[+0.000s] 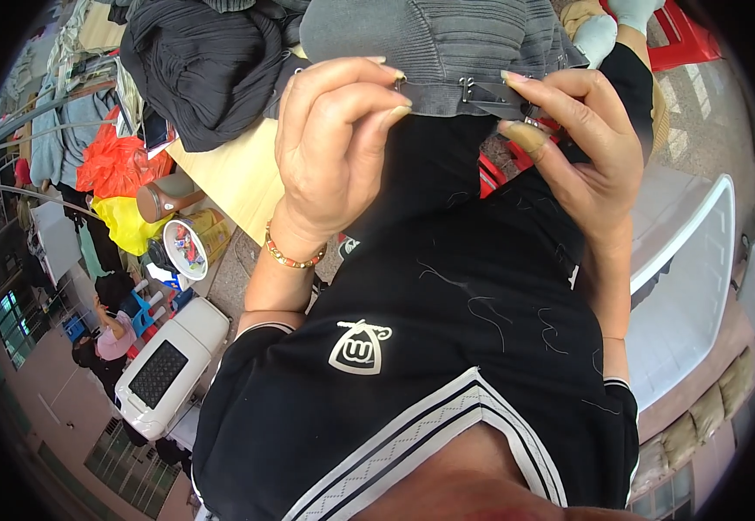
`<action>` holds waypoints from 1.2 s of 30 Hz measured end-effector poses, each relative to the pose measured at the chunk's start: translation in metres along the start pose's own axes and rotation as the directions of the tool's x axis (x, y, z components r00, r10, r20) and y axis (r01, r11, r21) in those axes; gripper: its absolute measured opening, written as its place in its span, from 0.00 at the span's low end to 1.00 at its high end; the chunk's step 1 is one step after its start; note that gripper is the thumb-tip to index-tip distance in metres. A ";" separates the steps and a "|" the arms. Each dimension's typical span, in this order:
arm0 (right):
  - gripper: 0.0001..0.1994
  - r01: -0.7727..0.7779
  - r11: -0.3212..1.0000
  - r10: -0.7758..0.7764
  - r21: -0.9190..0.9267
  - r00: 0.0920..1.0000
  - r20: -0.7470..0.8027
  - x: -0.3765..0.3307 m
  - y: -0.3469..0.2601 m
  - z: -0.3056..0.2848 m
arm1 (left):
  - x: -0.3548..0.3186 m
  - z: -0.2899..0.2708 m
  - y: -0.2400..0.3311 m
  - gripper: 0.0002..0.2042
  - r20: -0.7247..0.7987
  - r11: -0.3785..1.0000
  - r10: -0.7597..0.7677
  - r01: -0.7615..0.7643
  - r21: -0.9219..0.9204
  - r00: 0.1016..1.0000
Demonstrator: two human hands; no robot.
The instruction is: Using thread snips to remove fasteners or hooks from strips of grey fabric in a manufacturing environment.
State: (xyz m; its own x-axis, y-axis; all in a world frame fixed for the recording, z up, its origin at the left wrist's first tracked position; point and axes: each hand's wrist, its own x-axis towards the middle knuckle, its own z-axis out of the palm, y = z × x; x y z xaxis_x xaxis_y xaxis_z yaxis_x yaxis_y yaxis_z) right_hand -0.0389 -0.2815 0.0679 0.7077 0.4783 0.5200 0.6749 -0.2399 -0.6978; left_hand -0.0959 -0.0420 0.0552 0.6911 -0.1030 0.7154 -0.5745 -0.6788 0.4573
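Observation:
A grey ribbed garment lies across my lap, its waistband toward me. My left hand pinches one end of that waistband between thumb and fingers, beside a small metal fastener. Small metal hooks show on the band between my hands. My right hand is closed, thumb against fingers, on dark pointed blades that look like thread snips; their handle is mostly hidden. The blades lie close to the hooks; I cannot tell whether they touch.
Left of the garment, a dark pleated garment lies on a pale wooden board. Further left are a red plastic bag, a yellow bag and a tub of small items. A white bin stands right; another person is far left.

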 end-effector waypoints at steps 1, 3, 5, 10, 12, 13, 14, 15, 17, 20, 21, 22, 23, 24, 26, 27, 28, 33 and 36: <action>0.21 0.001 1.000 -0.001 0.001 1.000 0.001 0.000 -0.001 0.000 | -0.001 -0.002 0.003 0.09 0.014 0.999 -0.027 0.028 -0.031 1.000; 0.21 -0.003 1.000 0.004 -0.030 1.000 0.017 0.002 -0.002 0.001 | -0.004 -0.003 0.005 0.10 0.030 0.997 -0.049 0.051 -0.057 0.998; 0.21 -0.016 1.000 0.016 -0.018 1.000 0.004 0.002 -0.003 0.003 | -0.002 -0.003 0.006 0.11 0.020 0.999 -0.051 0.051 -0.017 0.999; 0.21 -0.042 0.999 0.042 0.010 0.999 -0.009 0.000 -0.002 0.003 | 0.010 -0.001 0.005 0.13 0.081 0.990 -0.100 0.091 0.105 0.992; 0.21 -0.042 0.999 0.042 -0.001 0.999 -0.016 -0.001 -0.002 0.002 | 0.019 -0.007 0.009 0.12 0.150 0.987 -0.128 0.111 0.116 0.980; 0.21 -0.040 0.999 0.040 -0.001 0.999 -0.015 -0.001 -0.002 0.002 | 0.021 -0.008 0.007 0.12 0.163 0.989 -0.109 0.090 0.117 0.981; 0.21 -0.041 0.999 0.041 -0.003 0.999 -0.014 -0.001 -0.003 0.001 | 0.022 -0.008 0.005 0.12 0.176 0.991 -0.090 0.070 0.117 0.980; 0.21 -0.043 0.999 0.043 -0.007 0.999 -0.016 -0.001 -0.003 0.000 | 0.024 -0.008 0.004 0.12 0.177 0.991 -0.088 0.068 0.116 0.980; 0.21 -0.039 0.999 0.039 -0.009 0.999 -0.023 -0.002 -0.004 -0.001 | 0.028 -0.008 0.001 0.12 0.167 0.987 0.052 -0.077 0.143 0.985; 0.21 -0.037 0.999 0.037 0.000 0.999 -0.031 -0.002 -0.005 -0.001 | 0.026 -0.003 0.000 0.11 0.119 0.980 0.108 -0.125 0.152 0.987; 0.21 -0.045 0.999 0.045 0.004 0.998 -0.034 -0.003 -0.005 -0.002 | 0.024 -0.003 0.000 0.11 0.119 0.980 0.109 -0.127 0.151 0.987; 0.21 -0.045 0.999 0.045 0.003 0.998 -0.035 -0.003 -0.005 -0.003 | 0.022 -0.003 0.001 0.11 0.099 0.985 0.083 -0.097 0.141 0.992; 0.21 -0.048 0.999 0.048 0.002 0.998 -0.027 -0.003 -0.005 -0.005 | 0.020 -0.003 0.002 0.10 0.080 0.989 0.056 -0.066 0.130 0.995; 0.21 -0.052 0.999 0.052 0.001 0.998 -0.019 -0.003 -0.005 -0.005 | 0.018 -0.003 0.002 0.10 0.080 0.989 0.056 -0.066 0.130 0.995; 0.21 -0.045 0.999 0.045 0.005 0.999 -0.027 -0.003 -0.004 -0.004 | 0.015 -0.004 0.004 0.10 0.074 0.993 0.040 -0.048 0.107 0.996; 0.21 -0.038 0.999 0.038 0.007 0.999 -0.036 -0.003 -0.003 -0.004 | 0.014 -0.004 0.005 0.10 0.076 0.993 0.041 -0.049 0.106 0.996; 0.21 -0.039 0.999 0.039 0.008 0.999 -0.037 -0.004 -0.002 -0.002 | 0.013 -0.004 0.007 0.10 0.073 0.998 0.014 -0.018 0.058 0.997; 0.22 0.020 0.999 -0.022 -0.049 0.999 -0.040 -0.002 0.002 0.001 | 0.016 -0.008 0.021 0.09 0.140 0.999 -0.035 0.038 -0.021 0.989; 0.22 0.093 0.991 -0.095 -0.092 0.995 -0.018 0.002 0.006 0.002 | 0.015 -0.006 0.026 0.08 0.145 0.993 -0.086 0.096 -0.064 0.986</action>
State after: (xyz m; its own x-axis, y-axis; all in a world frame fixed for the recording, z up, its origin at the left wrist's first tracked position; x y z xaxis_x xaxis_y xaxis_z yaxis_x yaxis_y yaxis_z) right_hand -0.0338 -0.2804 0.0637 0.6442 0.4835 0.5926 0.7540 -0.2713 -0.5982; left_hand -0.1028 -0.0568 0.0813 0.7942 -0.1487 0.5892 -0.5323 -0.6379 0.5565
